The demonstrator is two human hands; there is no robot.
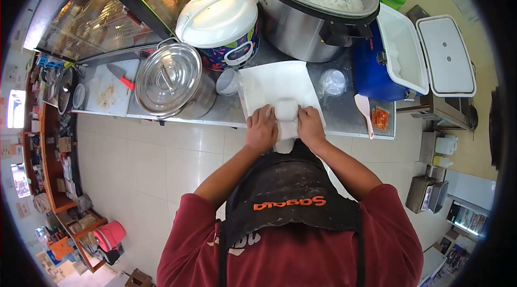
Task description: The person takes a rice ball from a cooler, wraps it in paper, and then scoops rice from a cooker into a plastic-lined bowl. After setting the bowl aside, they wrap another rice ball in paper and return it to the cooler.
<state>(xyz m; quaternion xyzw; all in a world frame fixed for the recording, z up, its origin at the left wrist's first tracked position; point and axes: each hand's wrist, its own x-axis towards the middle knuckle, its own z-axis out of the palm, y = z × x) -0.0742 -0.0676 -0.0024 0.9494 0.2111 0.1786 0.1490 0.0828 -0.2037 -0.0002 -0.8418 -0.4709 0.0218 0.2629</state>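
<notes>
Both hands are at the front edge of the metal table, one on each side of a small white wrapped bundle [286, 110]. My left hand [262, 126] presses its fingers against the bundle's left side. On the right side, my right hand [309, 125] has its fingers closed on the wrapping. Beneath them lie white paper sheets [274, 79]. A white strip of the wrapping hangs toward the apron [291, 179]. What is inside the bundle is hidden.
Behind the paper stand a large rice cooker [301, 28] and a patterned pot [218, 18]. To the left are a lidded steel pot [168, 79] and a knife [119, 75] on a board. At right sit a blue cooler [374, 66], a rice paddle [363, 109] and a red packet [380, 119].
</notes>
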